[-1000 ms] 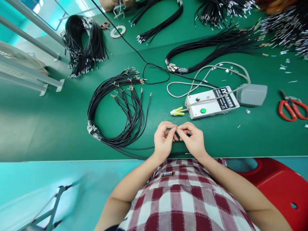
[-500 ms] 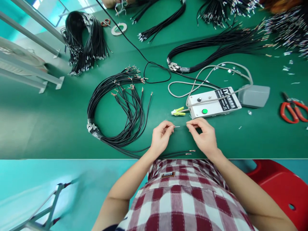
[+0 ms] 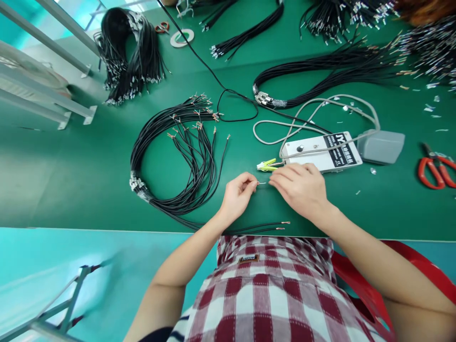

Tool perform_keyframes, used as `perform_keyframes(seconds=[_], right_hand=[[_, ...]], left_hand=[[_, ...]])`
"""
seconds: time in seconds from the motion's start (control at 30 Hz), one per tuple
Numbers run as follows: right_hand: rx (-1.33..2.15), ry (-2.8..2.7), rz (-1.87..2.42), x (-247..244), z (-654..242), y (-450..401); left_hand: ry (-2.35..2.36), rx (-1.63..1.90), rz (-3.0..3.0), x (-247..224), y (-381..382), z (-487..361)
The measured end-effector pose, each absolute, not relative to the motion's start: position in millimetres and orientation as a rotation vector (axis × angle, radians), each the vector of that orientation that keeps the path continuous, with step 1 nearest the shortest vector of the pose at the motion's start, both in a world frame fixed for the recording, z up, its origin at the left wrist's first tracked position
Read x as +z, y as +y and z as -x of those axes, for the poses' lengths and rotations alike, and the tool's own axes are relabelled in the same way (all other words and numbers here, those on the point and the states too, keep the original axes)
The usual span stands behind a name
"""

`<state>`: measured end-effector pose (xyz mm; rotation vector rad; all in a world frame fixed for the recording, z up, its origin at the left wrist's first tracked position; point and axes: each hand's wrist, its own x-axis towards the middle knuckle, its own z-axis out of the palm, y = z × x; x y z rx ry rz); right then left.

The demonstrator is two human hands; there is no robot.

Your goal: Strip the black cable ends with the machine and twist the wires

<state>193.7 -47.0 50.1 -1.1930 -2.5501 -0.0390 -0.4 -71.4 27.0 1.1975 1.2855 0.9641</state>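
My left hand (image 3: 238, 194) is closed in a pinch on a cable end; a thin pale wire tip (image 3: 261, 183) sticks out to the right. Close to that tip is my right hand (image 3: 301, 192), palm down, its fingers stretched out and its thumb mostly hidden. It covers the lower front of a white control box (image 3: 309, 148). Yellow-green jaws (image 3: 269, 165) project from the box's left end, just above my fingers. Left of my hands lies a looped bundle of black cables (image 3: 137, 147) with bare copper ends. Two stripped cable ends (image 3: 281, 223) lie below my hands.
A grey pedal (image 3: 381, 146) with a grey cord sits right of the box. Red-handled pliers (image 3: 432, 171) lie at far right. Farther back are more cable bundles (image 3: 285, 71), a roll of white tape (image 3: 181, 38) and scissors (image 3: 162, 27). A red chair (image 3: 370, 289) stands by the table edge.
My right hand has turned palm down, its pinch has loosened, and it has moved left toward the wire tip, covering the green button. My left hand keeps its pinch. The view has shifted slightly.
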Motion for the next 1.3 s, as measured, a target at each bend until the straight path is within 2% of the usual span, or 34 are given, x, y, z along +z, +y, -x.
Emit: perform_keyframes(seconds=[0.2,0.43,0.6,0.77,1.0,1.13,1.3], right_hand=[[-0.169,-2.622,1.312,45,-183,-10],[0.164,-2.41,1.206,31,-183,7],[0.104,-2.455,1.201,31,-185,7],[0.198,-2.41,1.229,36,-181,6],[-0.055,-2.373,1.204,56,-225,-26],[-0.113,-2.062,1.388,39,-257,-61],[-0.109,-2.043,1.395,12,-258,-79]], left_hand=[[1.293,1.04,-1.097,24,-49,7],[1.35,1.051,-1.173,12,-33,6],[1.417,1.003,-1.313,9,-28,2],[1.483,0.942,-1.414,15,-26,-2],[1.51,0.916,-1.453,16,-26,-1],[1.515,0.904,-1.471,18,-27,-1],[1.538,0.9,-1.464,18,-27,-1]])
